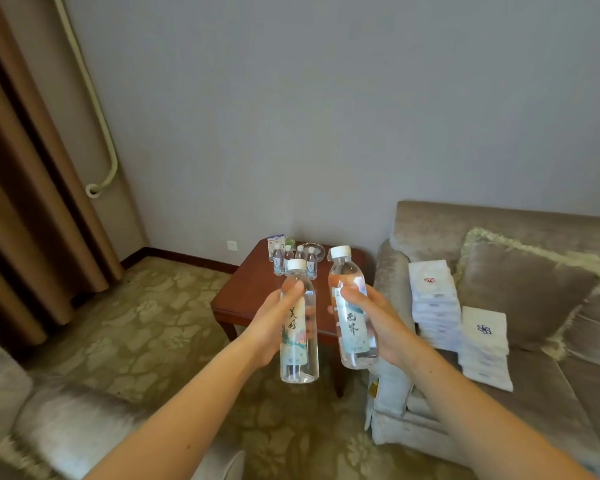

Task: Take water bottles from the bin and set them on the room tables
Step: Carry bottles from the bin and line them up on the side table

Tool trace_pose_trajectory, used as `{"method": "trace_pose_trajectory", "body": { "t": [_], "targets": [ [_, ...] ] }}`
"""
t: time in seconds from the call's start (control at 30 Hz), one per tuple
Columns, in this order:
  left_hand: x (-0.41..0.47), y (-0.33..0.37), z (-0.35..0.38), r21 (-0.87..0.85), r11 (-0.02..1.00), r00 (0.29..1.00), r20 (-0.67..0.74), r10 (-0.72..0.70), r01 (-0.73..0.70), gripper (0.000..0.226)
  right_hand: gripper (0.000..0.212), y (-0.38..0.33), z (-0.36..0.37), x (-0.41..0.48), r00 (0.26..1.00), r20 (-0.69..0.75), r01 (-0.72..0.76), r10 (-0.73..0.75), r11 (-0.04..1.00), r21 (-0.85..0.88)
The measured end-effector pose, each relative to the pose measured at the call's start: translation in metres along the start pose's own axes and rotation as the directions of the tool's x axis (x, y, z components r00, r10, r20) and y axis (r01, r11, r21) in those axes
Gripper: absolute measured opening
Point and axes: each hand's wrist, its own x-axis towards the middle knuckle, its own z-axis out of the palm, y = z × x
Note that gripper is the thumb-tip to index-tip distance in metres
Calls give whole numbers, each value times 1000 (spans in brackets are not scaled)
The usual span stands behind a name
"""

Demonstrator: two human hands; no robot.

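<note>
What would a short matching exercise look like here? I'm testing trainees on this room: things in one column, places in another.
Things:
1. clear plastic water bottle with white cap
2. group of small clear bottles
3. stack of folded white towels
4. beige fringed cushion

Places:
A. on the grey sofa seat
B. in the left hand
C. against the sofa back
D. on the reddish-brown wooden table

Pairs: 1-B, 2-D, 3-A, 4-C

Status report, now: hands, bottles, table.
Left hand and right hand each grip a capped bottle, upright. Side table ahead, four small bottles at its back. Front clear.
</note>
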Motion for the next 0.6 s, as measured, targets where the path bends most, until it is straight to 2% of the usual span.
{"method": "trace_pose_trajectory", "body": {
  "t": [0.1, 0.23, 0.33, 0.43, 0.6],
  "targets": [
    [47, -4, 1, 77, 996, 992, -122, -36, 45, 64, 29, 1, -24, 47, 999, -22, -45, 44, 998, -41],
    [106, -6, 4, 162, 984, 988, -142, -56, 79, 66, 45, 10, -54, 104, 995, -28, -100, 99, 993, -56],
    [160, -8, 3, 220, 971, 985, -163, -56, 91, 60, 28, 15, -74, 151, 989, -78, -135, 128, 987, -85],
    [223, -9, -3, 296, 951, 988, -143, -52, 93, 56, 20, 18, -94, 205, 987, -90, -140, 131, 985, -103],
    [345, -5, -22, 371, 926, 996, -81, -44, 71, 57, 31, 23, -121, 312, 984, -128, -138, 122, 982, -126]
  ]
}}
